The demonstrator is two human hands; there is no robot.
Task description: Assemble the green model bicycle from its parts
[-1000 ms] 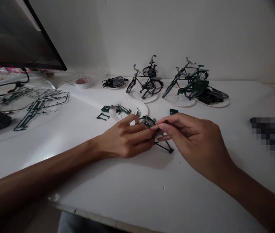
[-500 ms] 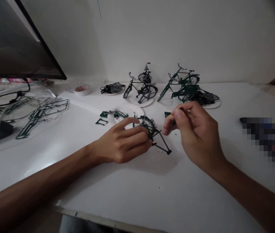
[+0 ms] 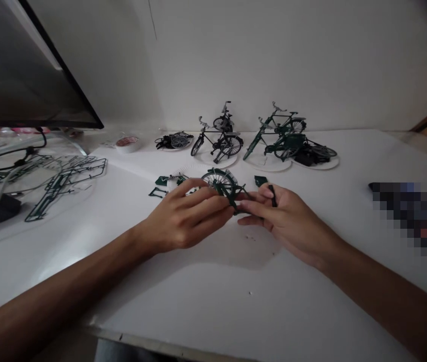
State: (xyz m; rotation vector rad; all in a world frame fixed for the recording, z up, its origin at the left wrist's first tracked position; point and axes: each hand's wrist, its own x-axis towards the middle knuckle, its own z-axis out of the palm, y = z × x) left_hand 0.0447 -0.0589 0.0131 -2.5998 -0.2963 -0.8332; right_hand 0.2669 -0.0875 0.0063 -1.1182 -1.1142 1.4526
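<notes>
My left hand [image 3: 190, 213] is closed round a dark green model bicycle frame [image 3: 219, 188] with a spoked wheel fitted, its fingers covering much of it. My right hand [image 3: 292, 213] pinches the front of the same frame from the right, its fingers hiding the front bars. A short black piece [image 3: 272, 195] sticks up between the fingers of that hand; its kind I cannot make out. Behind my left hand are a paper plate, mostly covered, and small green parts [image 3: 158, 192]. A flat green part [image 3: 260, 180] lies beyond my right hand.
Assembled model bicycles [image 3: 217, 141] and green ones [image 3: 277, 133] stand along the wall, with black parts [image 3: 173, 141] on a plate. Green sprue frames [image 3: 62, 181], a tape roll [image 3: 127, 144], cables and a monitor [image 3: 28, 65] are at left. A blurred dark object [image 3: 417, 216] lies right.
My right hand has come left and down from above the desk onto the bicycle frame, the black piece still among its fingers. The frame has tilted slightly in my left hand.
</notes>
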